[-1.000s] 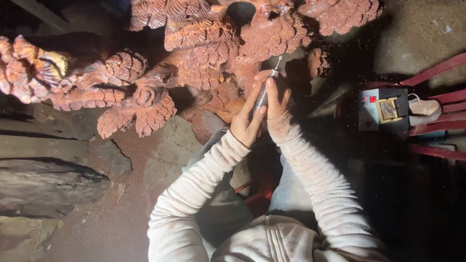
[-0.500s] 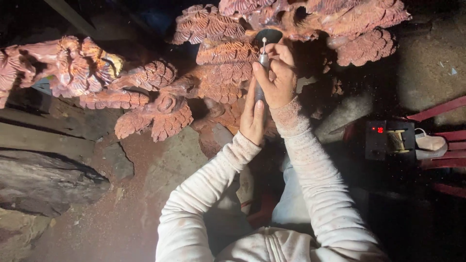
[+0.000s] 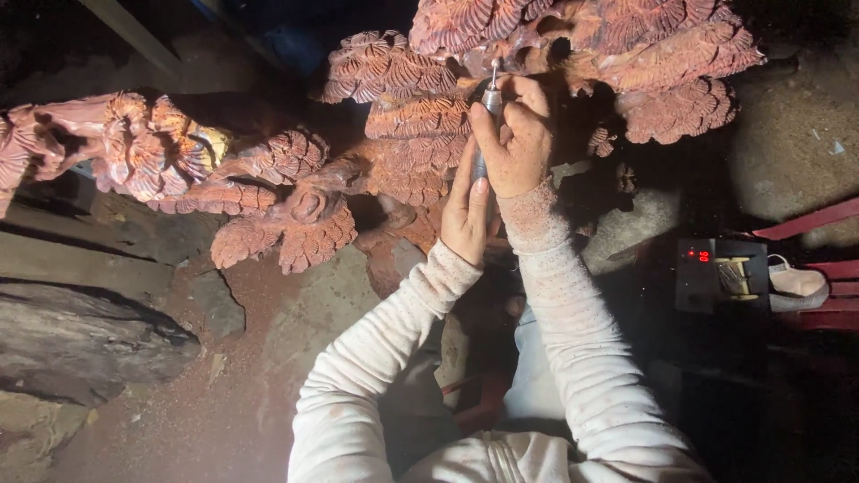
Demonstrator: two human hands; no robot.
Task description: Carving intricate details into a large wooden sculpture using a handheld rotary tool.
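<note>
A black control box point(image 3: 720, 275) with a small red lit display stands at the right on a red slatted frame point(image 3: 819, 219); a pale brush point(image 3: 735, 275) lies across its top, and a light-coloured shoe point(image 3: 799, 283) sits just beside it. No open container with contents shows.

The right hand point(image 3: 519, 143) has its fingers clamped round a slim metal rotary carving tool point(image 3: 490, 98), held upright like a pen, its thin bit touching the red wood carving point(image 3: 412, 116) between fan-shaped leaf clusters. The left hand point(image 3: 467, 215) lies below and just left of it, fingers together and stretched up along the lower part of the tool, steadying it; whether they fully close on it cannot be told. Both sleeves point(image 3: 573, 322) are pale and speckled with red dust. The carving spreads across the top of the view, from a knotted branch end at the far left to broad scalloped clusters at the upper right. A dark rock point(image 3: 80, 344) lies at the lower left on the dusty floor point(image 3: 224, 402).

Against half a second ago, both hands sit higher and a little further right on the carving, with the bit at a spot nearer the upper clusters. The box stays put on its frame.
</note>
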